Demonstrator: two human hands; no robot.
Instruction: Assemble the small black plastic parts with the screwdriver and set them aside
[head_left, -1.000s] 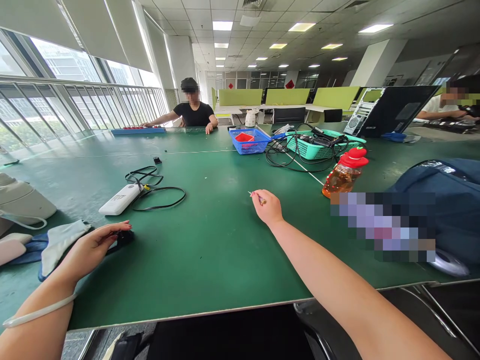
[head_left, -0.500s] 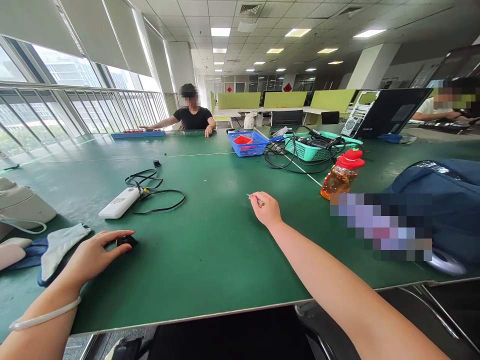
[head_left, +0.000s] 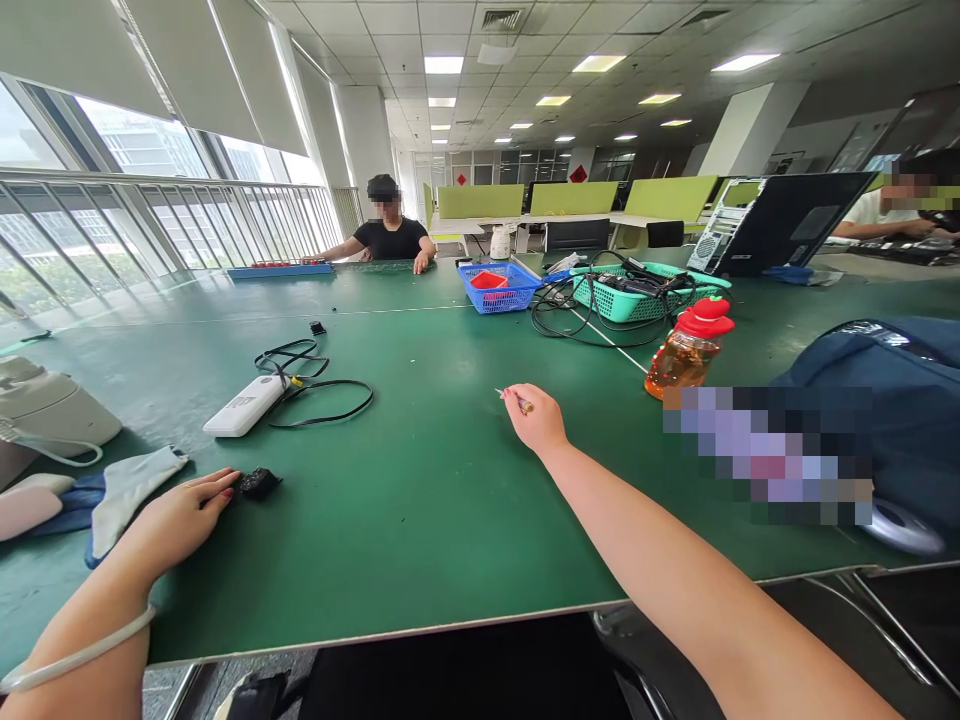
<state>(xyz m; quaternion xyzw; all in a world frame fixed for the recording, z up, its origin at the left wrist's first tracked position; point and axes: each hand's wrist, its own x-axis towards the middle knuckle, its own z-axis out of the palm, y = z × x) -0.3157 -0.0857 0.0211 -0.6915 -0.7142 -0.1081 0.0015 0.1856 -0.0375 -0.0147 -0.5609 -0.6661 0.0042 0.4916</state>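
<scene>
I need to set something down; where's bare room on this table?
Mostly bare: between the black block and your right hand; between the nearer black cable and blue basket. Crowded: around the bottle and backpack, and beside your left hand.

A red-topped bottle (head_left: pixel 681 362) (amber liquid (head_left: pixel 670 370) inside) stands near a green basket (head_left: pixel 621 306) of cables (head_left: pixel 643 279).
</scene>
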